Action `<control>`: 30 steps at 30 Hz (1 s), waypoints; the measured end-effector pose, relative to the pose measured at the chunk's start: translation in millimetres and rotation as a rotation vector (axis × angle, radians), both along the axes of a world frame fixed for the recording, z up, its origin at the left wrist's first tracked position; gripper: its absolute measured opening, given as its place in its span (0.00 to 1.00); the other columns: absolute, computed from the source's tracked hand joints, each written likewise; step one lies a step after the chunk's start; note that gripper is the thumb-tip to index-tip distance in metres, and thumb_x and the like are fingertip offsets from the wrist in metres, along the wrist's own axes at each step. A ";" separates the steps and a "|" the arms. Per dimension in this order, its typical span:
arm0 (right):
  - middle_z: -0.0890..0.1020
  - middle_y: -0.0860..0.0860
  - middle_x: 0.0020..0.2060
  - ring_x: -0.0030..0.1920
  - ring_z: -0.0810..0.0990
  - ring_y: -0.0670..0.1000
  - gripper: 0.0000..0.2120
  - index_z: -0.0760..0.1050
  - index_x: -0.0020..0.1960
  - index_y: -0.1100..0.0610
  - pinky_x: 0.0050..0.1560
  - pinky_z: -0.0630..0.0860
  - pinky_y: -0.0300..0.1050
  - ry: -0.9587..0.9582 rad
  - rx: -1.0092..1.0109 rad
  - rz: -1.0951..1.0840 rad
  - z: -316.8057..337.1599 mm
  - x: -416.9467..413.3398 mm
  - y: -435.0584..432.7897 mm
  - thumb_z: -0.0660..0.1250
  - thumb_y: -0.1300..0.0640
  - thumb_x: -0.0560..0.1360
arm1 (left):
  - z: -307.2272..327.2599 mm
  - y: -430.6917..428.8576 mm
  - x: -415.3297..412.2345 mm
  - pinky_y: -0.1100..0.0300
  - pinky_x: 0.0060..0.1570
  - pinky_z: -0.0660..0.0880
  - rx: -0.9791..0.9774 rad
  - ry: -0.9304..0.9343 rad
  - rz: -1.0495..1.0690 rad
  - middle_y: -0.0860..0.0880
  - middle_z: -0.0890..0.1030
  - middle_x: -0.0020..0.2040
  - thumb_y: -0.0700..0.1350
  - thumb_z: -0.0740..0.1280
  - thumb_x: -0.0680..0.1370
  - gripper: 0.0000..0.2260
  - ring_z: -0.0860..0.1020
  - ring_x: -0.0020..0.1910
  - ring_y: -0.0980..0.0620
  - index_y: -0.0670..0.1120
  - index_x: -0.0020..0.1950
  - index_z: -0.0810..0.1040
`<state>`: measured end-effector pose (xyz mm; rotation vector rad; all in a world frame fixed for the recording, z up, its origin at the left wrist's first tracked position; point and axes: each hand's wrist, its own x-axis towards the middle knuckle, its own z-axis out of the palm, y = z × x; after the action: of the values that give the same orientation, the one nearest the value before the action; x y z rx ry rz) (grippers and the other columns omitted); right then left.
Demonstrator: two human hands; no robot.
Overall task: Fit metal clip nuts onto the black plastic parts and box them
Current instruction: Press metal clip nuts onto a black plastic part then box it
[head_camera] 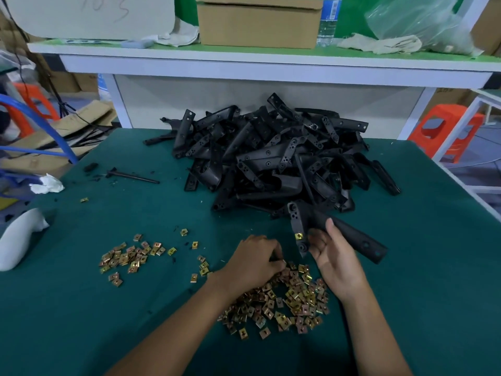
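A big heap of black plastic parts [276, 156] lies at the back of the green table. My right hand [334, 256] holds one black plastic part [360, 241] just in front of the heap; a metal clip nut [298, 235] sits on its narrow arm. My left hand [257, 263] reaches down, fingers curled, into the near pile of clip nuts [287, 302] and pinches at one there. A second, smaller pile of clip nuts [130, 257] lies to the left.
A thin black rod [132, 177] and crumpled white tissue [46, 184] lie at the far left of the table. A white object [19, 240] rests at the left edge. A cardboard box [259, 23] and water bottle [328, 20] stand on the raised shelf behind.
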<state>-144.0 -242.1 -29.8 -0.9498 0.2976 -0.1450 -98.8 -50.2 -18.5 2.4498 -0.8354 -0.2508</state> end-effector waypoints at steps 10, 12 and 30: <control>0.83 0.57 0.47 0.47 0.82 0.53 0.23 0.78 0.64 0.60 0.56 0.77 0.48 0.021 0.087 -0.012 5.2 1.1 2.7 0.70 0.47 0.74 | 2.9 12.3 12.5 0.62 0.53 0.78 -0.456 0.347 0.308 0.56 0.85 0.49 0.49 0.74 0.76 0.07 0.82 0.51 0.61 0.53 0.54 0.84; 0.84 0.55 0.44 0.44 0.83 0.51 0.20 0.80 0.61 0.59 0.51 0.79 0.45 0.025 0.075 0.010 4.9 -1.6 4.3 0.70 0.47 0.74 | 2.9 15.0 14.0 0.65 0.50 0.77 -0.490 0.368 0.327 0.56 0.86 0.46 0.46 0.73 0.77 0.04 0.82 0.48 0.62 0.51 0.52 0.83; 0.84 0.55 0.43 0.42 0.84 0.50 0.18 0.79 0.59 0.57 0.44 0.81 0.43 0.028 0.052 0.053 3.3 -8.9 5.9 0.70 0.48 0.75 | 1.8 23.0 10.4 0.73 0.40 0.72 -0.551 0.391 0.331 0.58 0.84 0.45 0.47 0.69 0.80 0.05 0.79 0.41 0.66 0.55 0.50 0.83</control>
<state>-153.0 -236.1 -26.5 -0.9084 0.3002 -0.0747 -88.4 -27.2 -16.7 1.8912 -0.2704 -0.3127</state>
